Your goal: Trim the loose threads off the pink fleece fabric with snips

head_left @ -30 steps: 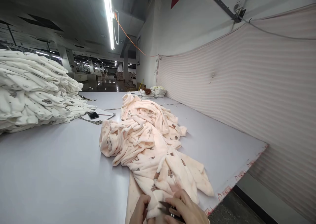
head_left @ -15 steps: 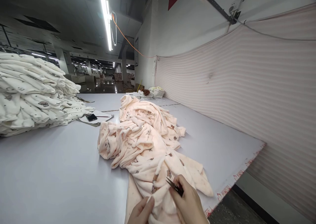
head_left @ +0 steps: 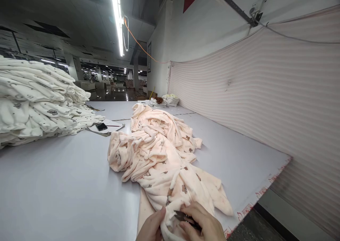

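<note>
Holding dark snips (head_left: 183,217), the right grip (head_left: 206,222) has shifted nearer, while the left grip (head_left: 152,227) pinches pink cloth (head_left: 193,184)

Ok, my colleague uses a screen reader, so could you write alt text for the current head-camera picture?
A person's right hand holds small dark snips over pale peach fabric, which the left hand grips. It lies crumpled along a pale worktable, with a phone on papers and a tall pile of white printed cloth to the left.
</note>
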Tool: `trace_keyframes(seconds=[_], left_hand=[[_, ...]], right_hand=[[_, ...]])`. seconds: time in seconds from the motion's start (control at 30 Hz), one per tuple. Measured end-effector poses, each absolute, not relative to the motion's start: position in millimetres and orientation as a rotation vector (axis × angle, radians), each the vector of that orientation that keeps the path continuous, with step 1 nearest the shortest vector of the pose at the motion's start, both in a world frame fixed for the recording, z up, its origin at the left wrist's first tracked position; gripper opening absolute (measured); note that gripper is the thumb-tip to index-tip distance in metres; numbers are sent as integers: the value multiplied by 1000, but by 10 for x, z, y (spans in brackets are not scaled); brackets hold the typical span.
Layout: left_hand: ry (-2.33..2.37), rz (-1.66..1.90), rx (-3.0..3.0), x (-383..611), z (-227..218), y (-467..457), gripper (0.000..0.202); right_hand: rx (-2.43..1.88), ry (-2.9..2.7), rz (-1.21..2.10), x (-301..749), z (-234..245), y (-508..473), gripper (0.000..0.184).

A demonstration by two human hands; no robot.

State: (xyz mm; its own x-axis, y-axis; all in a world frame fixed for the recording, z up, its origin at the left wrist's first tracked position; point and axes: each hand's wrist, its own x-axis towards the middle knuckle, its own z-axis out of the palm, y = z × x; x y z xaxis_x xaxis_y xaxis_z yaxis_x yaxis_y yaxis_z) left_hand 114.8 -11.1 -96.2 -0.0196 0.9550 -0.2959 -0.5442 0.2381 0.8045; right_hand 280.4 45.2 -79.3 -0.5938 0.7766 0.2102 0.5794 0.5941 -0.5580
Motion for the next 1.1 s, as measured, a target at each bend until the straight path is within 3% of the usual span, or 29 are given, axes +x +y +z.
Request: trace_keyframes(seconds=[0.23,0.57,0.8,0.9,1.1], left_hand=[[785,1263,557,1160,-937,-106,48],[795,1268,545,1171,-976,-93,51],[611,1249,493,1234,-1010,-84,37],[704,1239,540,1233,-974,-88,35],[926,1250,778,1170,-1044,202,36]], right_hand=[[-1082,-2316,819,2864,-683,463,18],[-1151,-2291,743,2883,-751,468,17],[-1128,-2444,486,2903,-773,376,22],[-1144,-2446,329,2901,-788,386,15],[-1201,-2336,683,2975,-896,248,15]])
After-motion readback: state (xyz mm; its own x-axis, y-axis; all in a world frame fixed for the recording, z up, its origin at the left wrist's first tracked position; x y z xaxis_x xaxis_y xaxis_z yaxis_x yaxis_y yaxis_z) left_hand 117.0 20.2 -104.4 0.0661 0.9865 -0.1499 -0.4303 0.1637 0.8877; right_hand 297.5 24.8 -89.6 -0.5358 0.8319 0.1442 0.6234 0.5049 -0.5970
